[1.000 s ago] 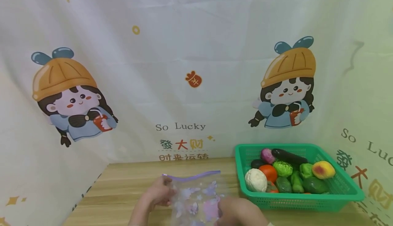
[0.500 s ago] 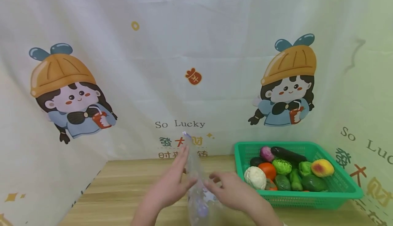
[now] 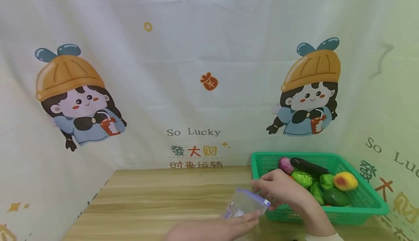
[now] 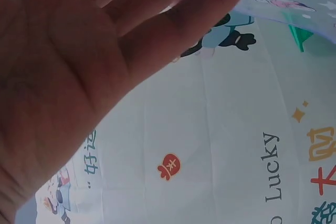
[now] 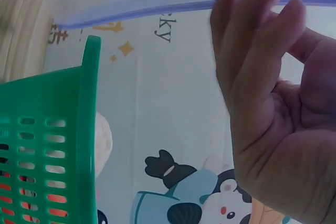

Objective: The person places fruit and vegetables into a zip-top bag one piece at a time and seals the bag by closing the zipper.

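A clear zip bag (image 3: 245, 204) with a purple zip strip and a printed pattern stands up between the two hands in the head view. My left hand (image 3: 219, 228) lies across its near side with the fingers stretched out. In the left wrist view that hand's fingers (image 4: 173, 30) are straight, and its thumb is hidden. My right hand (image 3: 281, 188) is at the bag's top edge, beside the white slider (image 3: 266, 202). The right wrist view has its loosely bent fingers (image 5: 252, 51) overlapping the purple strip (image 5: 157, 11), spread a little apart.
A green basket (image 3: 363, 210) of vegetables and fruit stands at the right, partly behind the right hand. It holds an eggplant (image 3: 308, 165), an avocado (image 3: 336, 197) and a yellow-red peach-like fruit (image 3: 345, 181). A printed cloth (image 3: 183, 99) hangs behind the wooden table (image 3: 157, 193).
The bag was flat toward me, then edge-on, and is now turned and farther right. The left hand has moved lower and right; the right hand has risen to the bag's top, before the basket.
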The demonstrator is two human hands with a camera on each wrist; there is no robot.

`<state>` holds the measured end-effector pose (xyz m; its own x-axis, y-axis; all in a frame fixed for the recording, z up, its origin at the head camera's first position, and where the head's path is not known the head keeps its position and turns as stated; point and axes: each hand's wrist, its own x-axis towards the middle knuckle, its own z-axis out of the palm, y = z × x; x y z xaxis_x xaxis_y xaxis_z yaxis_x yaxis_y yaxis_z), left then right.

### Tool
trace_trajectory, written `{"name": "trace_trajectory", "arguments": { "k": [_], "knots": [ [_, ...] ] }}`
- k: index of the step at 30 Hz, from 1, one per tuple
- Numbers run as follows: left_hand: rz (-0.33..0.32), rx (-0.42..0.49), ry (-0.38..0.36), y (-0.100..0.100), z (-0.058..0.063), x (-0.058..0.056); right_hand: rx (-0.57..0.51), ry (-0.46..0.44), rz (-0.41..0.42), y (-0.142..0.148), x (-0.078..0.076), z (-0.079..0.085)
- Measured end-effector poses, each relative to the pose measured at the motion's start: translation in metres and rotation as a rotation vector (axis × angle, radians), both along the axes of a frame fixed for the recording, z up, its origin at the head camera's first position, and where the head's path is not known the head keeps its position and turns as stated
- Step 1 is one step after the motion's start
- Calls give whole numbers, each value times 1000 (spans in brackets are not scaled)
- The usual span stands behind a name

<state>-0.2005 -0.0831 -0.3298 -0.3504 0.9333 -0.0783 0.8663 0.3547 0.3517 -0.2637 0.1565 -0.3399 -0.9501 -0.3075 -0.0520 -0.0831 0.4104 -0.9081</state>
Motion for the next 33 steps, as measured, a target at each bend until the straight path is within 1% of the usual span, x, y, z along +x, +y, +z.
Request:
{"name": "trace_trajectory", "arguments": {
  "k": [1,3,4,6,7,8,9,10,11,12,13,14,16,17,18,19,21,22,24,27,30,33],
  "knots": [
    [-16,-1,3,1,-1,0,4,9,24,2,0,-1],
    [-47,-3,18,3,-2,0,31,63,50,4,-1,-2],
    [-61,-10,27,4,-2,-1,44,96,52,4,-1,-2],
    [-94,5,13,5,-1,-2,58,151,46,1,-1,0],
    [-109,15,-19,5,1,-4,60,170,47,0,-1,1],
    [-108,39,-62,4,3,-5,59,188,47,-2,-1,2],
    [-96,72,-120,2,4,-6,45,190,46,-4,-1,3],
    [-72,116,-173,0,5,-7,30,183,44,-7,0,4],
    [-28,179,-230,-2,6,-8,23,183,42,-9,1,6],
    [30,246,-257,-5,6,-10,17,182,41,-11,3,7],
    [113,311,-275,-6,6,-11,10,185,37,-14,5,8],
    [206,388,-272,-8,4,-13,6,195,27,-16,7,9],
    [413,528,-296,-7,1,-17,-3,216,-3,-20,11,11],
    [511,596,-319,-5,-1,-19,-9,235,-16,-22,14,12],
    [594,650,-343,-4,-2,-21,-21,249,-29,-24,17,13],
    [663,699,-383,-2,-3,-24,-30,272,-40,-25,19,14],
    [750,766,-462,1,-5,-26,-43,312,-45,-29,24,15],
    [776,778,-481,1,-6,-27,-49,329,-43,-31,27,16],
    [804,796,-516,2,-7,-25,-66,353,-30,-34,32,17],
    [821,844,-528,3,-5,-23,-90,382,-3,-38,36,17],
    [800,903,-485,6,0,-21,-116,422,29,-40,37,18],
    [762,957,-416,9,5,-17,-127,478,71,-42,36,19]
  ]
}}
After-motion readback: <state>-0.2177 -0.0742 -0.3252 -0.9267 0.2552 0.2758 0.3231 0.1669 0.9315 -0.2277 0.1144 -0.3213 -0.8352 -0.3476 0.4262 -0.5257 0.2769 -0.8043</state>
